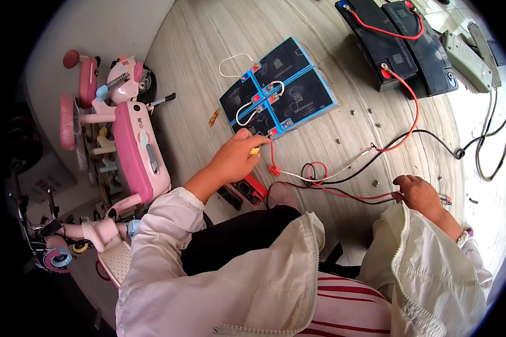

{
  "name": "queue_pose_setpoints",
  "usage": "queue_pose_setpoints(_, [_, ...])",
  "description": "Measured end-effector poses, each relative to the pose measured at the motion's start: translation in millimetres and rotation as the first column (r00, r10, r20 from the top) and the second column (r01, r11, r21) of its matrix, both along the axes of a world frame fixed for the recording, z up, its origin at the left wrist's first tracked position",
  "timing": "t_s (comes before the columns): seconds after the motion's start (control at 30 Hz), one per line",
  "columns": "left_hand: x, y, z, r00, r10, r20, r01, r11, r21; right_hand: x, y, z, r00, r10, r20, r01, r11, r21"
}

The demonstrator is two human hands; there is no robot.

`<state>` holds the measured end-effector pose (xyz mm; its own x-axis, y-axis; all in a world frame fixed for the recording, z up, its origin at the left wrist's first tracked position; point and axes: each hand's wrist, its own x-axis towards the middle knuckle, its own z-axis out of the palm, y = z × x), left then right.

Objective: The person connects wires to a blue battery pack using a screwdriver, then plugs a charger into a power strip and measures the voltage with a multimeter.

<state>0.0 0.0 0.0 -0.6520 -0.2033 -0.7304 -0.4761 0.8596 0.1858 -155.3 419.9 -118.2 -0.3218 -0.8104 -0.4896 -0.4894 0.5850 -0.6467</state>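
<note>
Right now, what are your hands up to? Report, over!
Left hand: at blue-edged batteries, near corner. Right hand: at thin leads. Looped wires lie between hands.

Yellow obj point(255, 151) partly hidden in L hand point(237, 156); R hand point(420, 196) grip unclear.

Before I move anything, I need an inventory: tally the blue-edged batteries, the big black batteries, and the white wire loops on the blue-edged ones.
Blue-edged batteries: 4
Big black batteries: 2
White loops: 3
Total: 9

Passage between blue-edged batteries point(298, 104), black batteries point(385, 49) (small bolts point(338, 141) there); cables point(315, 181) cross nearer.
</note>
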Motion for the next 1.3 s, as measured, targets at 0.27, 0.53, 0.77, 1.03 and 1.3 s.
queue_pose_setpoints(0.27, [10, -19, -33, 0.587, 0.809, -0.014, -0.786, 0.574, 0.229, 5, 6, 3, 0.999, 0.022, -0.029, -0.022, 1.000, 0.005])
queue_pose_setpoints(0.53, [4, -9, -15, 0.940, -0.145, -0.310, 0.090, 0.979, -0.184, 2, 5, 5, 0.999, 0.035, 0.037, -0.038, 0.997, 0.066])
queue_pose_setpoints(0.77, [3, -17, -26, 0.883, 0.401, -0.244, -0.403, 0.914, 0.043, 4, 9, -2, 0.998, 0.055, -0.019, -0.055, 0.999, 0.003])
queue_pose_setpoints(1.03, [3, -11, -21, 0.958, 0.089, -0.273, -0.109, 0.992, -0.059, 4, 11, -5, 0.998, 0.058, -0.029, -0.058, 0.998, 0.007])
queue_pose_setpoints(1.3, [-1, -11, -21, 0.901, 0.365, -0.233, -0.361, 0.931, 0.061, 4, 7, -3, 0.997, 0.066, -0.045, -0.066, 0.998, 0.009])
